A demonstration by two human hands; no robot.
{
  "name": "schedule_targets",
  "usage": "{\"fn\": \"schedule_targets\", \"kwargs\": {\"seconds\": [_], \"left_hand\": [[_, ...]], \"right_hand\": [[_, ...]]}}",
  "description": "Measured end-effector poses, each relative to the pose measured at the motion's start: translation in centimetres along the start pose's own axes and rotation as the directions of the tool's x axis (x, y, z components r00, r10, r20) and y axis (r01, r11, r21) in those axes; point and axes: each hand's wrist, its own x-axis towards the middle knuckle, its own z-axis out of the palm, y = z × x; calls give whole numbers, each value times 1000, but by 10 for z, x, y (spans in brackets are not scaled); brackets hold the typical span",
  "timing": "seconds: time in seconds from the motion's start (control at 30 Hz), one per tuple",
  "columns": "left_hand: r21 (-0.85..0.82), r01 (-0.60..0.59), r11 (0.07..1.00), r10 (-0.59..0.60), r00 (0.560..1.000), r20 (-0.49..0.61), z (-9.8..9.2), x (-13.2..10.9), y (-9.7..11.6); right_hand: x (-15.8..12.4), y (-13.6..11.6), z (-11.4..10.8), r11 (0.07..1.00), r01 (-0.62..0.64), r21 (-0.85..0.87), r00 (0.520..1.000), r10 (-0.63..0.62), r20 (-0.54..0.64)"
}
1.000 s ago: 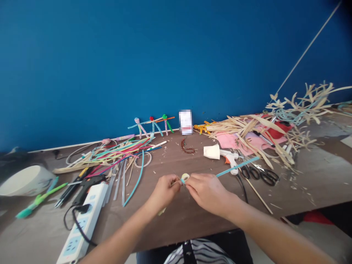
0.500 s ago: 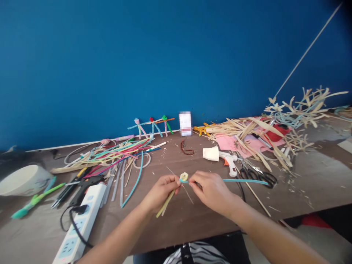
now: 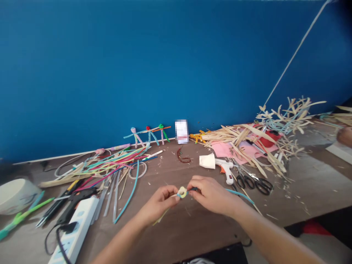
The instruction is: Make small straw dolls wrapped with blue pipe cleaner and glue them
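Over the middle of the table, my left hand (image 3: 164, 201) is closed on a pale yellow strip bent into a small loop (image 3: 182, 191). The strip's loose ends hang below the fingers. Pinched in my right hand (image 3: 209, 194), close beside the loop, is a blue pipe cleaner (image 3: 242, 195); its long tail runs out to the right behind the wrist. A bit of blue shows at the base of the loop, though how it is wound there is too small to tell. The fingertips are a short gap apart.
Beyond my hands lie a white glue gun (image 3: 227, 171) and black scissors (image 3: 262, 186). Coloured pipe cleaners (image 3: 121, 165) are heaped left, near a power strip (image 3: 79, 223) and white bowl (image 3: 18, 196). Dry strips (image 3: 236, 137) pile up right. Small pipe-cleaner figures (image 3: 148, 135) lean on the wall.
The view has shifted slightly. The loop now shows its opening more. The blue pipe cleaner's tail, straight before, slopes down to the right, and less of it shows past my right wrist.
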Motion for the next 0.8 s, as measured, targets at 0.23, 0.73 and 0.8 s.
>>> {"fn": "schedule_targets", "kwargs": {"seconds": [0.23, 0.73, 0.8], "left_hand": [[364, -20, 931, -19, 994, 104, -1, -2, 3], [924, -35, 382, 91, 996, 0, 6, 6, -1], [920, -9, 392, 95, 995, -31, 5, 7, -5]], "right_hand": [[7, 4, -8, 996, -32, -81, 990, 43, 135], [22, -16, 3, 965, -50, -257, 990, 82, 116], [20, -18, 4, 960, -63, -273, 993, 88, 82]]}}
